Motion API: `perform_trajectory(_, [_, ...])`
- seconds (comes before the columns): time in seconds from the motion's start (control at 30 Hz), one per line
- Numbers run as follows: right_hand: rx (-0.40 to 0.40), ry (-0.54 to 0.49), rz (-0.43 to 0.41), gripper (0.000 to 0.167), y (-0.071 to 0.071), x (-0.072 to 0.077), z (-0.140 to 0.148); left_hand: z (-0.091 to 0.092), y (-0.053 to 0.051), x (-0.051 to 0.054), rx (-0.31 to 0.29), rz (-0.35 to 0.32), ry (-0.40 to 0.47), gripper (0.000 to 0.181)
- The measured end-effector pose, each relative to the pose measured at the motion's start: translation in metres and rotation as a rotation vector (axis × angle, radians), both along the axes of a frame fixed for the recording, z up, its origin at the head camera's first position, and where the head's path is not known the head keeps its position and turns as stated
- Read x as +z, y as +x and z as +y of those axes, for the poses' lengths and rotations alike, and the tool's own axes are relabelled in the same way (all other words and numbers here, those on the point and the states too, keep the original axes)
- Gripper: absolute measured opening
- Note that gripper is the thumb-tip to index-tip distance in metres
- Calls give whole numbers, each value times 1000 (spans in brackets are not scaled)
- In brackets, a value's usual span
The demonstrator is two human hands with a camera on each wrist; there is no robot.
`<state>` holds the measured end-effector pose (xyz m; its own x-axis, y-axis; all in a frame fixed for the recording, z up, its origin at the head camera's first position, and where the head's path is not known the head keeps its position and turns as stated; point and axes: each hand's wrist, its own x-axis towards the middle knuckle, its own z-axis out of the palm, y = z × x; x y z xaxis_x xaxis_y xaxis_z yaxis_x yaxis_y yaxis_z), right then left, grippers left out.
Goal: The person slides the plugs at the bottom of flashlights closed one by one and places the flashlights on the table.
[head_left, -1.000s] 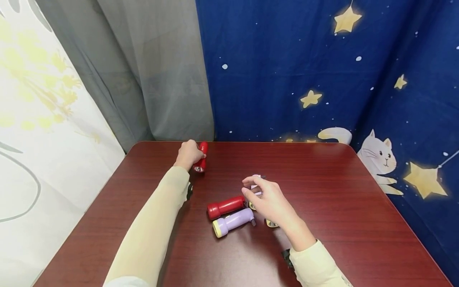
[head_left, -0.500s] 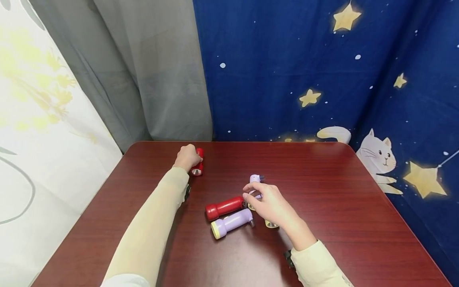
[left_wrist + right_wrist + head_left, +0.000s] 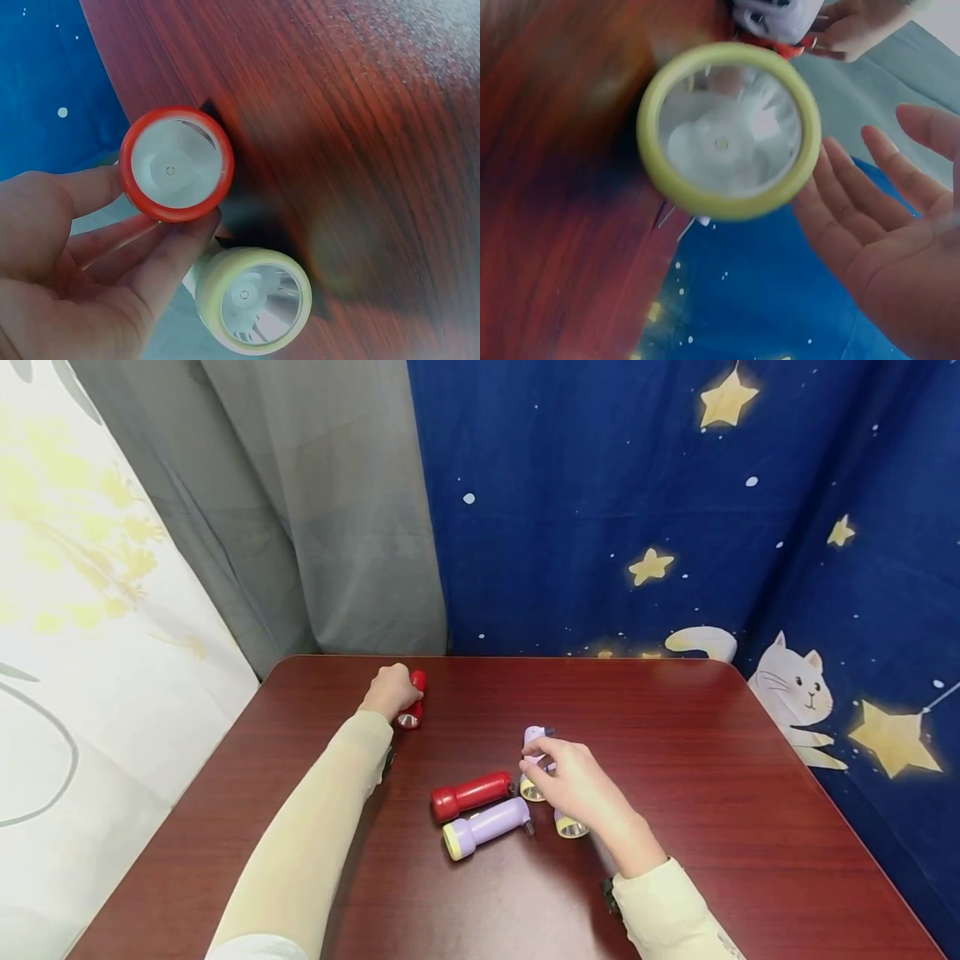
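At the table's back left, my left hand [image 3: 392,691] holds a red flashlight [image 3: 417,682] between thumb and fingers, lens toward me. The left wrist view shows its red rim [image 3: 177,214], with a yellow-rimmed flashlight [image 3: 214,289] just beside the fingers. My right hand [image 3: 573,781], fingers loosely bent, hovers over two purple flashlights, one behind [image 3: 535,734] and one nearer [image 3: 560,821], and partly hides both. In the right wrist view that hand [image 3: 889,225] has nothing in its grasp, beside a yellow lens rim [image 3: 651,150].
Another red flashlight [image 3: 472,795] and a purple one [image 3: 491,822] lie side by side at the middle of the brown table [image 3: 750,827]. Grey [image 3: 360,510] and blue star-patterned curtains [image 3: 555,568] hang behind the table's far edge.
My left hand and its red flashlight have shifted slightly left and toward me. My right hand has drifted slightly right, uncovering more of the purple flashlights' lens ends.
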<state>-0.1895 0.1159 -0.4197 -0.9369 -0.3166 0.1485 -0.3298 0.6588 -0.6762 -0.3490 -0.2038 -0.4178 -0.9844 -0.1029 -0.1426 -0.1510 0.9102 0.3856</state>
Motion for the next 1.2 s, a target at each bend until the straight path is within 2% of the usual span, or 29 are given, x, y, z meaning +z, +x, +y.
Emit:
perform_trajectory(0.03, [-10, 19, 8, 21, -1, 0, 2, -7, -8, -9, -10, 17, 14, 36])
perform_trajectory(0.07, [-24, 40, 10, 23, -3, 0, 3, -8, -9, -9, -5, 16, 19, 35])
perform_trajectory(0.23, [-91, 99, -20, 26, -11, 1, 11, -11, -17, -13, 4, -2, 24, 35])
perform_trajectory(0.27, [-102, 106, -29, 26, -13, 0, 13, -7, -14, -7, 16, -29, 10, 34])
perform_trajectory(0.3, [-108, 114, -35, 26, -15, -1, 14, -8, -17, -9, 15, -33, 7, 34])
perform_trajectory(0.33, [-117, 123, -44, 25, -17, -2, 16, -16, -29, -23, 5, -20, 8, 34])
perform_trajectory(0.37, [-122, 132, -51, 25, -18, -3, 17, -21, -36, -31, -3, 0, 6, 32])
perform_trajectory(0.47, [-129, 168, -75, 26, -22, -6, 20, -22, -37, -32, -10, 4, 4, 29])
perform_trajectory(0.53, [-145, 196, -106, 33, -23, -8, 21, -19, -30, -26, -18, 24, 10, 27])
perform_trajectory(0.57, [-152, 210, -122, 38, -23, -8, 21, -10, -17, -12, -11, 24, 7, 25])
perform_trajectory(0.6, [-161, 221, -139, 42, -24, -9, 22, -4, -7, -2, -4, 19, 8, 24])
perform_trajectory(0.7, [-192, 248, -188, 52, -24, -9, 22, 3, 2, 10, -19, 68, -10, 22])
perform_trajectory(0.9, [-218, 292, -202, 56, -25, -10, 22, 15, 10, 24, -46, 123, -31, 27])
perform_trajectory(1.2, [-184, 328, -201, 48, -27, -16, 23, 24, 18, 39, -95, 118, -34, 31])
